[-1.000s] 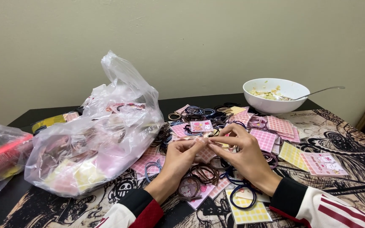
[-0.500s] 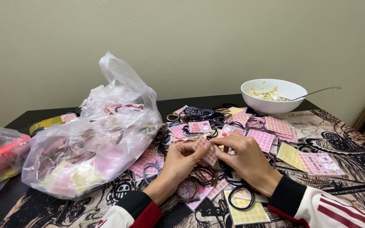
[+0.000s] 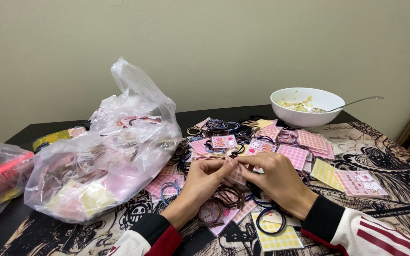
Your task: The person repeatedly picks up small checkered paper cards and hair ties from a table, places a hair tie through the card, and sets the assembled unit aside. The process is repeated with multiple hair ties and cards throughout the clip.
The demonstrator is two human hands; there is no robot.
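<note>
Both hands have drawn a little closer to the body since the earlier frames, staying joined over the pile. Left hand (image 3: 204, 179) and right hand (image 3: 275, 176) meet fingertip to fingertip, each grip pinched on one small pink card (image 3: 236, 174) near the middle of the surface (image 3: 385, 142), above loose hair ties (image 3: 228, 195). This looks like the step of fitting ties onto a card; next calls for stretching a band over it without bending it. A plastic bag (image 3: 105, 161) sits toward the left edge, a white bowl (image 3: 307, 106) at the far right corner.
</note>
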